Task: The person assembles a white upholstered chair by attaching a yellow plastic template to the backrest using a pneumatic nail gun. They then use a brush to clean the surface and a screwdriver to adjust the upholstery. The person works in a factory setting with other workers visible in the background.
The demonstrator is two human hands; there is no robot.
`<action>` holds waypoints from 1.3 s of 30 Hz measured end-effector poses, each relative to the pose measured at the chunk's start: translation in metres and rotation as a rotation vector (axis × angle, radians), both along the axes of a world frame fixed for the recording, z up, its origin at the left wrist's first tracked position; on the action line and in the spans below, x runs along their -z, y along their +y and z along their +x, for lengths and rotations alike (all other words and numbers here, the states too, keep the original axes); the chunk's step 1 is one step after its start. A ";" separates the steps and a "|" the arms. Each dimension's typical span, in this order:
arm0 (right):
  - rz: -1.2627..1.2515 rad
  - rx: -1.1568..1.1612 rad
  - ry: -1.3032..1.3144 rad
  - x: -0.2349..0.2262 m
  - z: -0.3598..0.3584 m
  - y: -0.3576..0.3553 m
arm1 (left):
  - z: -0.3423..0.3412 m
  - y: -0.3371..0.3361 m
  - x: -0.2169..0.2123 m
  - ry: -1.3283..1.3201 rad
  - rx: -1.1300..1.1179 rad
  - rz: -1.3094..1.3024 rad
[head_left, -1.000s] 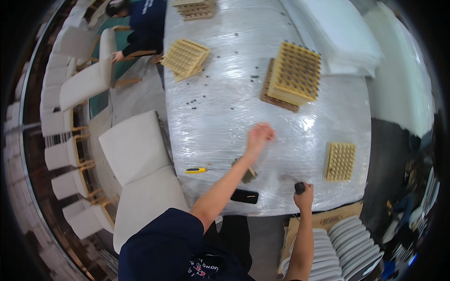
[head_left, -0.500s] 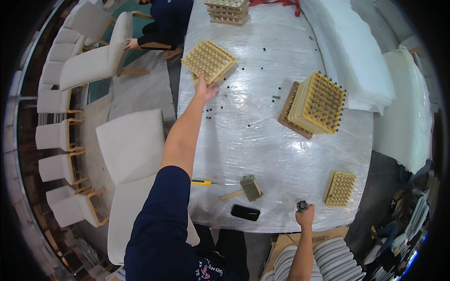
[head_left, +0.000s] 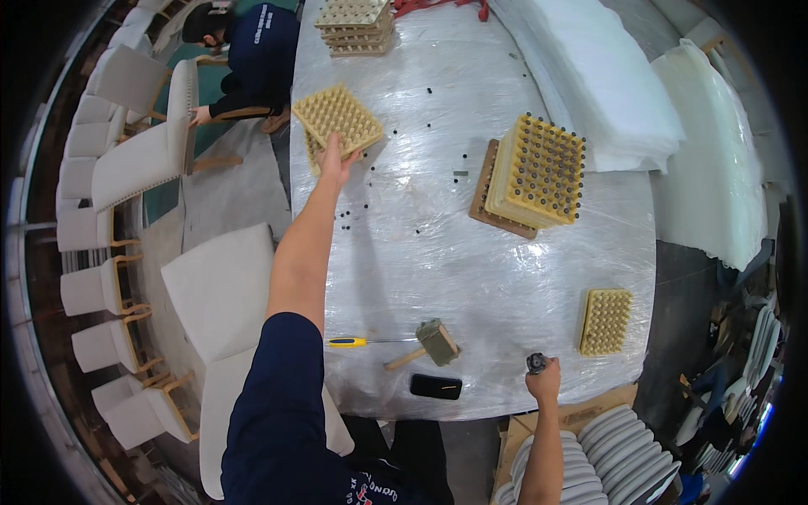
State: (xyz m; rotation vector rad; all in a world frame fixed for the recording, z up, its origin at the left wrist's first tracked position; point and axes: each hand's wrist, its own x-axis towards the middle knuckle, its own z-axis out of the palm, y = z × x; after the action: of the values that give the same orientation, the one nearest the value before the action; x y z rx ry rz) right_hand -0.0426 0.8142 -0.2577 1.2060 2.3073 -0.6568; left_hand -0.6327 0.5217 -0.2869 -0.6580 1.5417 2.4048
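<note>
The plastic-wrapped table point(head_left: 438, 252) carries a yellow pegged tray point(head_left: 338, 118) at its far left edge, where the left hand point(head_left: 335, 158) is closed on the tray's near rim; the tray looks rigid and light, best taken by the rim clear of the pegs, though the film beneath may let it slide. The right hand point(head_left: 545, 380), at the near edge, is closed round a small dark knob-like object point(head_left: 536, 363). Its identity cannot be made out, and the loose dark pieces point(head_left: 358, 206) scattered near the tray are too small to identify.

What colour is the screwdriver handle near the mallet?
Yellow, with a black tip. The screwdriver lies just left of the mallet; the head view shows it best.
</note>
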 end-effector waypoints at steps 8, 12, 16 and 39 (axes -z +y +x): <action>-0.031 0.022 0.032 0.003 -0.002 0.002 | 0.064 0.017 -0.036 0.128 -0.055 -0.020; -0.035 0.020 0.006 0.004 0.009 0.021 | 0.141 0.031 -0.054 0.273 0.035 0.091; -0.068 0.041 -0.029 0.007 0.011 0.024 | 0.216 0.068 -0.096 0.363 0.136 0.236; -0.136 0.174 0.013 0.007 0.044 0.016 | 0.532 0.398 -0.011 -0.357 1.311 0.359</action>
State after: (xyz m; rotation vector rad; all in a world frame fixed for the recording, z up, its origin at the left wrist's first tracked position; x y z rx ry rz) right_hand 0.0012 0.8297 -0.2645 1.3502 2.1459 -0.8704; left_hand -0.1004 0.9201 -0.2757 0.0637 0.8520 1.3600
